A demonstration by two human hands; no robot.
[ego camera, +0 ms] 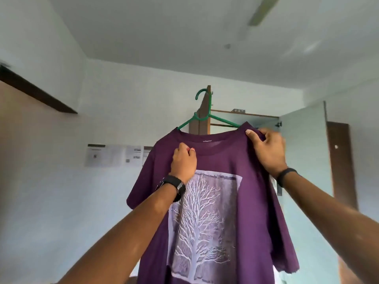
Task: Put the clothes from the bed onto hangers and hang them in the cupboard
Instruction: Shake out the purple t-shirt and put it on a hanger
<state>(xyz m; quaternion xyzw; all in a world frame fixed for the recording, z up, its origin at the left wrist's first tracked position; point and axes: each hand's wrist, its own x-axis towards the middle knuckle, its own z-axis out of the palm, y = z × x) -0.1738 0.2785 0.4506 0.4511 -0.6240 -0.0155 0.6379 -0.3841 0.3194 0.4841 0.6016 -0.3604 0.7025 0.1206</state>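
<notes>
A purple T-shirt (217, 160) with a pale tree print hangs in front of me at head height, its neck around a green plastic hanger (205, 117) whose hook points up. My left hand (183, 162) pinches the front of the shirt just below the collar on the left side. At the right shoulder my right hand (266, 148) grips the cloth over the hanger's arm. Behind the shirt stands the cupboard (303, 144) with a pale door swung open; its inside is mostly hidden by the shirt.
A dark wooden shelf (37, 93) juts from the left wall. Papers (114, 155) are stuck to the back wall. At far right is a brown door (340, 160). A ceiling fan blade (262, 11) shows at the top.
</notes>
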